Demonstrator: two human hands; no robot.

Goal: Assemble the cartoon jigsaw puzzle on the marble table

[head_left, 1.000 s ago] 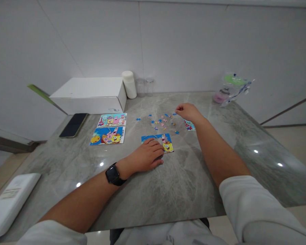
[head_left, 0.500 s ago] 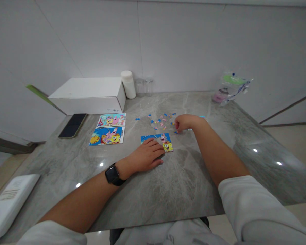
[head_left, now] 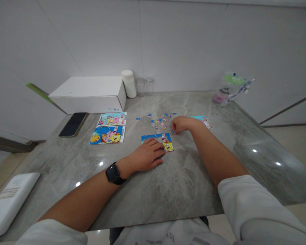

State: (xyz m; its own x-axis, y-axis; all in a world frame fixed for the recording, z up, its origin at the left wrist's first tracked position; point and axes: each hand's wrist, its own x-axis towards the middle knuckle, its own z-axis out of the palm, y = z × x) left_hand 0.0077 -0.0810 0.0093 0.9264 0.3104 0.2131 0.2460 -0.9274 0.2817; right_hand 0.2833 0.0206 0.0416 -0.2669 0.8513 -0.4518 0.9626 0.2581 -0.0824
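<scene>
Grey marbled table (head_left: pixel 183 194), left hand (head_left: pixel 146 154) loosely spread on flat puzzle (head_left: pixel 169 146), right hand (head_left: pixel 180 124) curled — its pinch unclear, crinkled bag (head_left: pixel 242 90) around green-topped container (head_left: pixel 234 80)

Grey veined table (head_left: pixel 188 200), pale wall (head_left: pixel 183 47).

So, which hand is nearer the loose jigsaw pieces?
Right. The right hand is at the right edge of the jigsaw pieces; the left hand is on the puzzle in front of them.

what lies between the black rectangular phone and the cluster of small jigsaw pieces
In the head view, a light-blue rectangular cartoon card and, nearer the camera, a deep-blue cartoon card; then a lone blue jigsaw piece.
</scene>
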